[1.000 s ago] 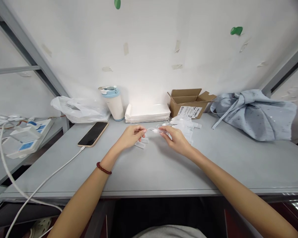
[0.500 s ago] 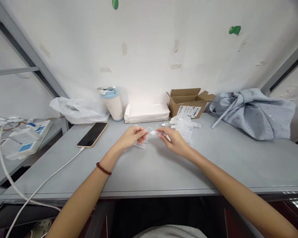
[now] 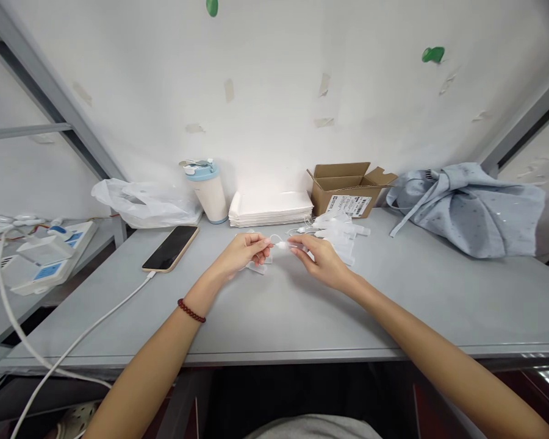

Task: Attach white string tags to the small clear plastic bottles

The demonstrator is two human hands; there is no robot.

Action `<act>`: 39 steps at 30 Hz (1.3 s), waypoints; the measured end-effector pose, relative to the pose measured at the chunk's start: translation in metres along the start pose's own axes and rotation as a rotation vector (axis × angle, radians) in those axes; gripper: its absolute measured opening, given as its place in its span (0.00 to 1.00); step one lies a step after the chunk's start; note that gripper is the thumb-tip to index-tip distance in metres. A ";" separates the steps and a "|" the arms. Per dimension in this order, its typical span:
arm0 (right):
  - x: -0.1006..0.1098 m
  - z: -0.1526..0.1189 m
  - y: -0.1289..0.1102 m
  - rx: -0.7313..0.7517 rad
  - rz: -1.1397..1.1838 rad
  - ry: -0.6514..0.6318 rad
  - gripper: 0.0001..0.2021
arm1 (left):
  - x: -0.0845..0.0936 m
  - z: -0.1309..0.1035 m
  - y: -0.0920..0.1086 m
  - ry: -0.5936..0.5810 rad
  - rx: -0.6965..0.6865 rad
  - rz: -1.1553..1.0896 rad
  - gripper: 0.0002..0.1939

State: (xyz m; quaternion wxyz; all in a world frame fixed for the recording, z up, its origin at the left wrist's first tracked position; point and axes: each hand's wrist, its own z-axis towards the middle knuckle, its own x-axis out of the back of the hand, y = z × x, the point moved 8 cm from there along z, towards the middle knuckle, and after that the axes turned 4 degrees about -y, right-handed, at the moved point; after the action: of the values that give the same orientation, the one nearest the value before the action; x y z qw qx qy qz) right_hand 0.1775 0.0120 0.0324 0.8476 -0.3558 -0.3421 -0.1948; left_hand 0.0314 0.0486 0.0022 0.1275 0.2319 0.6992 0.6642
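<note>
Between my hands, just above the grey table [image 3: 265, 317], is a small white piece [image 3: 282, 245] with a thin looped cord. My left hand [image 3: 247, 251] pinches the cord's end at its left side. The fingertips of my right hand [image 3: 319, 257] close on the piece from the right. Beneath my left hand lie small translucent tabs [image 3: 257, 267], partly hidden by the fingers. Behind my right hand is a pile of translucent white tags [image 3: 338, 228] with thin cords.
A stack of white sheets [image 3: 271, 208], a cup [image 3: 210, 194] and an open cardboard box [image 3: 341, 190] stand along the wall. A phone [image 3: 170, 249] on a cable and a plastic bag [image 3: 146, 204] are at left; a grey-blue cloth bag [image 3: 476, 213] is at right.
</note>
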 end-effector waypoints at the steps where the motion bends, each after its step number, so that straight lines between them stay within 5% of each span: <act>1: 0.000 0.000 0.000 -0.002 -0.001 -0.002 0.11 | 0.000 0.000 0.000 0.004 0.004 0.000 0.16; 14: -0.003 0.000 0.003 -0.012 -0.011 0.002 0.11 | 0.001 0.000 -0.001 -0.006 -0.010 -0.021 0.16; 39: -0.020 -0.008 0.003 0.009 -0.056 0.007 0.11 | -0.008 0.004 -0.006 0.160 -0.015 0.050 0.13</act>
State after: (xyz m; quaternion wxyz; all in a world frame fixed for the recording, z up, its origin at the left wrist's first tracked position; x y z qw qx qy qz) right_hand 0.1690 0.0100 0.0129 0.8447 -0.3415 -0.3499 -0.2179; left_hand 0.0390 0.0478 -0.0049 0.0562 0.1943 0.6963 0.6887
